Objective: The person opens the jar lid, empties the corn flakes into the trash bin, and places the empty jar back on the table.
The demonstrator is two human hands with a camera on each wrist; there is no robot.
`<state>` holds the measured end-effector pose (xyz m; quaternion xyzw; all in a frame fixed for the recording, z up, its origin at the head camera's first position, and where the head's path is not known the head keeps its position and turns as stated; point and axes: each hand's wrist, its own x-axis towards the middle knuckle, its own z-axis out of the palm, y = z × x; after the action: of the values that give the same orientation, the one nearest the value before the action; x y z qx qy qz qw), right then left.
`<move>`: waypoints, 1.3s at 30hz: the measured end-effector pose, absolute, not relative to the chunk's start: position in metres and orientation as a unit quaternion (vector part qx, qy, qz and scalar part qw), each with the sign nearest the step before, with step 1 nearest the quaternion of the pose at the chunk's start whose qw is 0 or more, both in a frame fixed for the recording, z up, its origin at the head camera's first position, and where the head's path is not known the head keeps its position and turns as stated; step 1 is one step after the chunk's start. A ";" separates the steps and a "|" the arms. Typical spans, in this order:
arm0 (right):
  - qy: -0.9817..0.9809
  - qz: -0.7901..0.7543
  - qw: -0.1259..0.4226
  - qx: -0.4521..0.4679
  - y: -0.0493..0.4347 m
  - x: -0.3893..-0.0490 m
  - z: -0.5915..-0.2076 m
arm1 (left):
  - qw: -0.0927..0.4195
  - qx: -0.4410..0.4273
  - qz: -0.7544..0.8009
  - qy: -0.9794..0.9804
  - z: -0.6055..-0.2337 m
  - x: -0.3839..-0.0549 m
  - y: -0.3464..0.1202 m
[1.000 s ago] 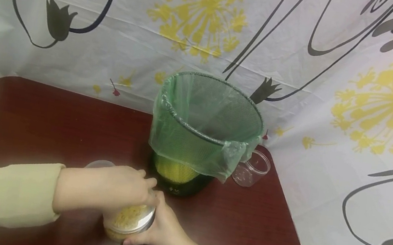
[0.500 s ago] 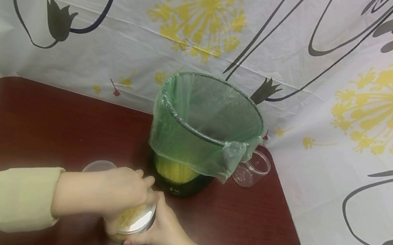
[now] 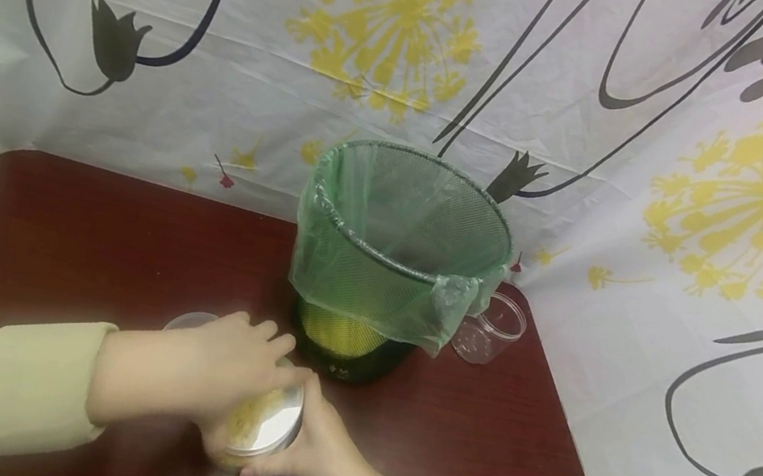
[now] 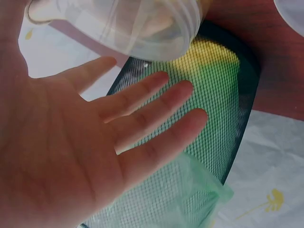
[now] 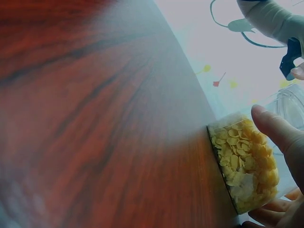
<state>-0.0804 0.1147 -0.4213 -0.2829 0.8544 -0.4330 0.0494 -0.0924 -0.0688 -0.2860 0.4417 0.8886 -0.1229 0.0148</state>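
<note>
A clear jar (image 3: 264, 431) of yellow flakes, which look like cornflakes, stands on the table near the front. My right hand (image 3: 323, 445) grips its side, the thumb lying along the wall in the right wrist view. Flakes (image 5: 242, 161) fill the lower part. Over the jar's top is my left hand (image 3: 224, 370), palm down with fingers spread and nearly straight. The left wrist view has these fingers (image 4: 156, 107) apart from one another, with the clear upper part of the jar (image 4: 142, 28) beyond them. From the head view, the left hand hides much of the jar's top.
Just behind the hands stands a mesh wastebasket (image 3: 338, 338) lined with a green bag (image 3: 360, 284). Another clear jar (image 3: 480, 337) lies to its right. A clear round item (image 3: 190, 319) is partly hidden behind the left wrist. Patterned cloth (image 3: 185, 121) surrounds the dark red table (image 3: 95, 246).
The left hand's fingers, curled over the jar's top earlier, have loosened and spread. That hand has shifted slightly left. The right hand stays on the jar.
</note>
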 end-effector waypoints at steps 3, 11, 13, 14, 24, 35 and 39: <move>0.858 -0.427 0.046 -0.281 0.115 -0.080 -0.422 | 0.012 0.456 -0.125 0.881 -0.280 -0.094 -0.070; 0.857 -0.412 0.024 -0.307 0.114 -0.081 -0.423 | 0.036 0.498 -0.111 0.859 -0.276 -0.096 -0.070; 0.857 -0.411 0.023 -0.309 0.114 -0.081 -0.423 | 0.041 0.504 -0.110 0.856 -0.278 -0.096 -0.070; 0.858 -0.410 0.024 -0.308 0.114 -0.081 -0.422 | 0.042 0.505 -0.108 0.855 -0.279 -0.096 -0.071; 0.855 -0.426 0.039 -0.293 0.114 -0.081 -0.423 | 0.035 0.517 -0.084 0.851 -0.285 -0.099 -0.075; 0.853 -0.431 0.035 -0.294 0.114 -0.081 -0.423 | 0.045 0.505 -0.097 0.857 -0.285 -0.099 -0.072; 0.851 -0.434 0.039 -0.293 0.115 -0.082 -0.424 | 0.045 0.497 -0.106 0.860 -0.285 -0.098 -0.070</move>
<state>-0.0816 0.1146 -0.4236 -0.2932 0.8510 -0.4339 0.0387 -0.0983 -0.0705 -0.2848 0.4968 0.8602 -0.1060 0.0450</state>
